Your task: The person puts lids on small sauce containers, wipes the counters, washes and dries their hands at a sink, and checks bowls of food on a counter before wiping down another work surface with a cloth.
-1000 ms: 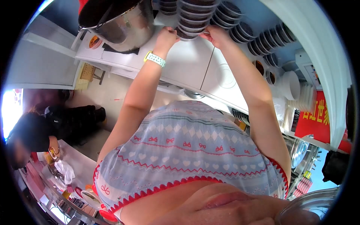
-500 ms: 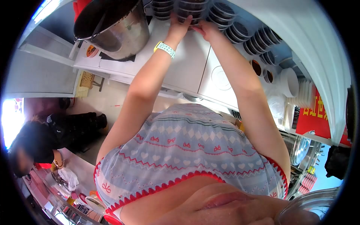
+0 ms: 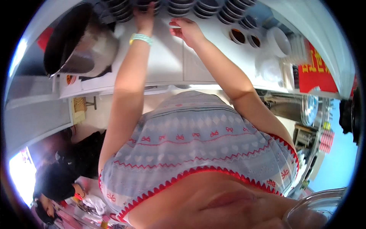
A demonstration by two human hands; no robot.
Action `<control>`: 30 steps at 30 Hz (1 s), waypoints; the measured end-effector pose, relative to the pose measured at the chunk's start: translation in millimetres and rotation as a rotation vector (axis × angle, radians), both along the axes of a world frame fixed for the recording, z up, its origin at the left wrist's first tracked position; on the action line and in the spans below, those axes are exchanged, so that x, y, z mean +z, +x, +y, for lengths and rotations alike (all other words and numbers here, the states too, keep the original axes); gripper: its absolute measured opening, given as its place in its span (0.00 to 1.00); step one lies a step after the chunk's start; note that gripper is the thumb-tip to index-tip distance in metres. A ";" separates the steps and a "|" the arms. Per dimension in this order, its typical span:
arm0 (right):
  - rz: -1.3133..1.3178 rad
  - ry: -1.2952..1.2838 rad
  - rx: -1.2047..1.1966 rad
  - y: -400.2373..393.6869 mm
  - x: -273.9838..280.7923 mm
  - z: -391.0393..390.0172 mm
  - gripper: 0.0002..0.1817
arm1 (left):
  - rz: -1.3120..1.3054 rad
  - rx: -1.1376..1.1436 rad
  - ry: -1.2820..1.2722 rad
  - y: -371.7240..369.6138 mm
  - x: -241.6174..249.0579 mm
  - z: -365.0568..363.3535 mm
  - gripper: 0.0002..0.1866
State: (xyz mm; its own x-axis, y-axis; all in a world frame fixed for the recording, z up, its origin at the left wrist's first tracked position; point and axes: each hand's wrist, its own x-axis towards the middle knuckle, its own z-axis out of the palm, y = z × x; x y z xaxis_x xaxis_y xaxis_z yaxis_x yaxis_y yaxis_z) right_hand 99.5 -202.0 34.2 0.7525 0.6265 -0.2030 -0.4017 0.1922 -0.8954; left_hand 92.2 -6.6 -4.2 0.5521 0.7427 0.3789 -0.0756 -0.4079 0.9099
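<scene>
My left hand [image 3: 144, 21], wearing a pale patterned wristband [image 3: 141, 38], is up at a stack of dark-filled cups [image 3: 146, 3] with light rims. Its thumb and fingers lie around the near side of that stack, whose top is cut off by the view's edge. To the right and apart from the stack, my right hand [image 3: 187, 32] hovers over the white counter [image 3: 164, 65]. Its fingers are loosely bent and apart, with nothing in them. Another cup stack [image 3: 180, 7] stands just behind it.
A large metal pot [image 3: 82, 45] stands at the counter's left. More stacked cups [image 3: 232, 9], two dark-filled cups [image 3: 237, 36] and a white tub [image 3: 278, 42] are to the right. A person in dark clothing [image 3: 61, 179] is at the lower left.
My right hand has come away from the stack, while my left hand stays on it. The view has turned, so the stacks and pot appear further left.
</scene>
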 end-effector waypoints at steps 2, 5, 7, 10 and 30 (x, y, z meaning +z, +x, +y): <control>-0.059 -0.058 -0.151 -10.2 7.0 -61.2 0.13 | 0.005 0.035 0.143 5.1 -23.8 14.0 0.47; -0.049 -0.101 -0.402 14.7 -13.1 -160.6 0.11 | -0.210 0.112 -0.127 -11.6 -27.3 -18.7 0.36; -0.035 -0.129 -0.596 34.7 -30.7 -219.8 0.12 | -0.109 0.180 -0.157 -37.3 -22.9 -48.3 0.31; -0.013 -0.180 -0.661 62.6 -50.7 -279.2 0.14 | -0.175 -0.206 -0.488 -64.9 -14.8 -93.2 0.17; 0.304 0.114 -0.896 142.6 -74.3 -328.2 0.09 | -0.051 -0.468 -0.489 -129.5 1.3 -296.1 0.06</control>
